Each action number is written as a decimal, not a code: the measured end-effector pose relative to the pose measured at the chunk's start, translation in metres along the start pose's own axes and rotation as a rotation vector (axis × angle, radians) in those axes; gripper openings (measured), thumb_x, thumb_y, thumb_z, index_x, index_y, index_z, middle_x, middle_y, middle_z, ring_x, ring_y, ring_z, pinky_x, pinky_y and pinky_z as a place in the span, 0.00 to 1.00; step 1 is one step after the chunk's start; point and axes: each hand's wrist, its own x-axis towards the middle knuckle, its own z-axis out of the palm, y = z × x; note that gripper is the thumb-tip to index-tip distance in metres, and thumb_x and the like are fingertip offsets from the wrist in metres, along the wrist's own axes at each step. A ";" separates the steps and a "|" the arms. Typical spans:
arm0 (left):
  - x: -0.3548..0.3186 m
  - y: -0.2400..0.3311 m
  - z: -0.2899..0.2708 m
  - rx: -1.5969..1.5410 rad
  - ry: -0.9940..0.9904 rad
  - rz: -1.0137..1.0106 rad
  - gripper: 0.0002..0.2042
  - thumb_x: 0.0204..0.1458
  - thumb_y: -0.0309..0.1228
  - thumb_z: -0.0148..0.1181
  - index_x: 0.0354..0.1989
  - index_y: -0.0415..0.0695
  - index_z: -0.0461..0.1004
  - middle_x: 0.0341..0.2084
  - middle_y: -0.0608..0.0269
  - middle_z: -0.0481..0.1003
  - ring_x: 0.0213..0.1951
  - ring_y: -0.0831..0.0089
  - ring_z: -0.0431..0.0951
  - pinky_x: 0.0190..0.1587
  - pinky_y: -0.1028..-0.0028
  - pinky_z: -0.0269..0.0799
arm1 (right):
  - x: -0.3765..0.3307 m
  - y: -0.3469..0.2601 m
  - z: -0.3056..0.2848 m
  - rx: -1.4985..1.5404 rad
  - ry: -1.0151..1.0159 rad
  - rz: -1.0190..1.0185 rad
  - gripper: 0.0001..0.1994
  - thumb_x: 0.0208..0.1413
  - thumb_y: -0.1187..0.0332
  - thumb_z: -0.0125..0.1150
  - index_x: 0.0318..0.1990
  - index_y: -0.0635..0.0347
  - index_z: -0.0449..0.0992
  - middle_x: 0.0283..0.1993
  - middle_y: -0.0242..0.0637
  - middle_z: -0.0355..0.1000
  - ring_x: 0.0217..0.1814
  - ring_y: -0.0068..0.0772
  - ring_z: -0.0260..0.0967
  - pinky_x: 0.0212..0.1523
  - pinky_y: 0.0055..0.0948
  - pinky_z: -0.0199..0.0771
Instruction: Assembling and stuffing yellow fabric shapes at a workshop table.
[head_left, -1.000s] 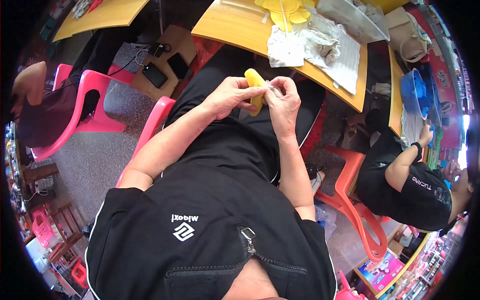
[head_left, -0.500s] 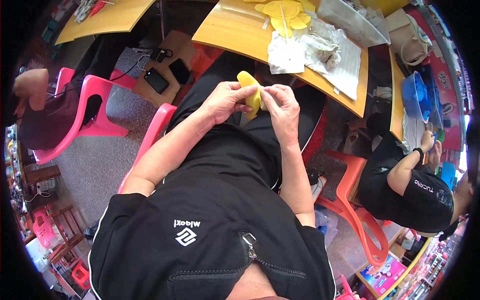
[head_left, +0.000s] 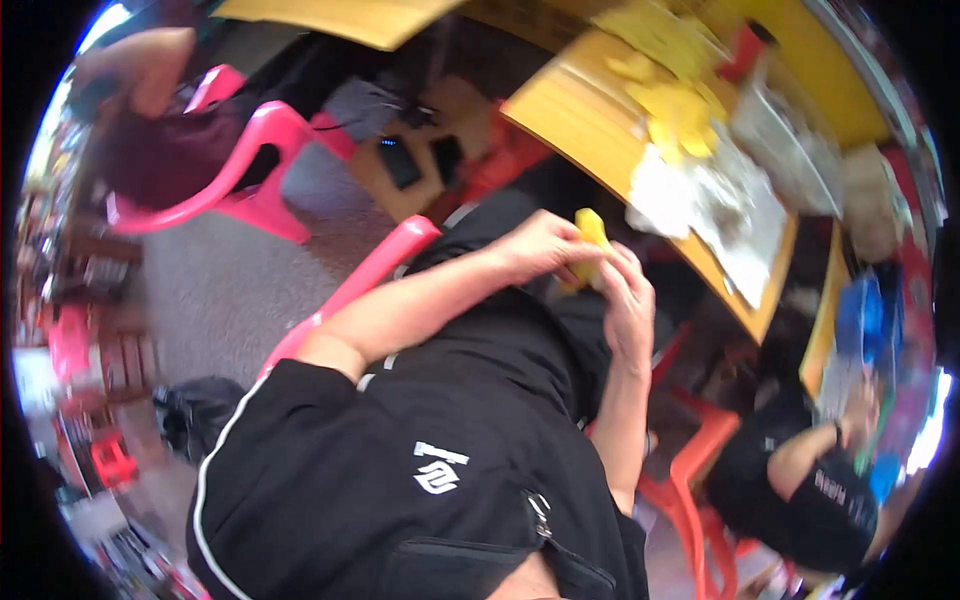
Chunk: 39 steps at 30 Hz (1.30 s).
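Observation:
Above my lap, a small curved yellow piece, apparently soft fabric, (head_left: 591,225) is held between my two hands. My left hand (head_left: 548,246) is closed on its near left side, thumb and fingers pinching it. From the right, my right hand (head_left: 629,288) pinches the same piece, its fingertips close to the left thumb. The lower part of the piece is mostly covered by my fingers, and the picture is smeared by motion.
A yellow table (head_left: 570,105) ahead bears flat yellow pieces (head_left: 685,115), white cloth with a whitish heap (head_left: 720,205) and a clear bin (head_left: 790,135). Pink chair (head_left: 270,150) and seated person (head_left: 170,150) are left; another person (head_left: 800,480) and an orange chair (head_left: 695,470) are right.
The whole view has swung and tilted, so table, chairs and hands appear farther right and lower. Both hands still hold the yellow piece, with less of it showing.

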 end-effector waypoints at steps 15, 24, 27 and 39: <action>-0.001 -0.002 -0.021 0.017 -0.198 -0.060 0.15 0.50 0.35 0.65 0.42 0.39 0.77 0.34 0.64 0.78 0.35 0.79 0.76 0.37 0.78 0.74 | 0.001 0.008 0.023 -0.415 0.278 -0.129 0.08 0.47 0.79 0.59 0.36 0.65 0.71 0.34 0.32 0.68 0.37 0.20 0.66 0.39 0.20 0.67; -0.006 -0.002 -0.024 -0.096 -0.167 -0.061 0.11 0.50 0.30 0.65 0.39 0.39 0.76 0.31 0.64 0.78 0.28 0.81 0.76 0.30 0.81 0.74 | 0.015 -0.008 0.041 0.131 0.229 0.138 0.10 0.46 0.78 0.59 0.36 0.60 0.68 0.32 0.30 0.67 0.34 0.18 0.65 0.35 0.18 0.67; -0.005 -0.003 -0.027 -0.136 -0.116 -0.097 0.11 0.49 0.29 0.65 0.40 0.38 0.77 0.31 0.62 0.78 0.31 0.77 0.78 0.31 0.79 0.74 | 0.008 -0.007 0.042 0.276 0.237 0.141 0.13 0.50 0.74 0.63 0.43 0.63 0.71 0.37 0.32 0.71 0.35 0.19 0.68 0.38 0.19 0.69; -0.004 0.006 -0.010 -0.210 -0.066 -0.032 0.14 0.57 0.35 0.57 0.46 0.39 0.74 0.36 0.63 0.77 0.35 0.77 0.78 0.33 0.78 0.78 | -0.004 0.007 0.031 0.073 0.341 -0.028 0.07 0.55 0.72 0.62 0.39 0.64 0.75 0.35 0.30 0.74 0.36 0.16 0.69 0.40 0.18 0.69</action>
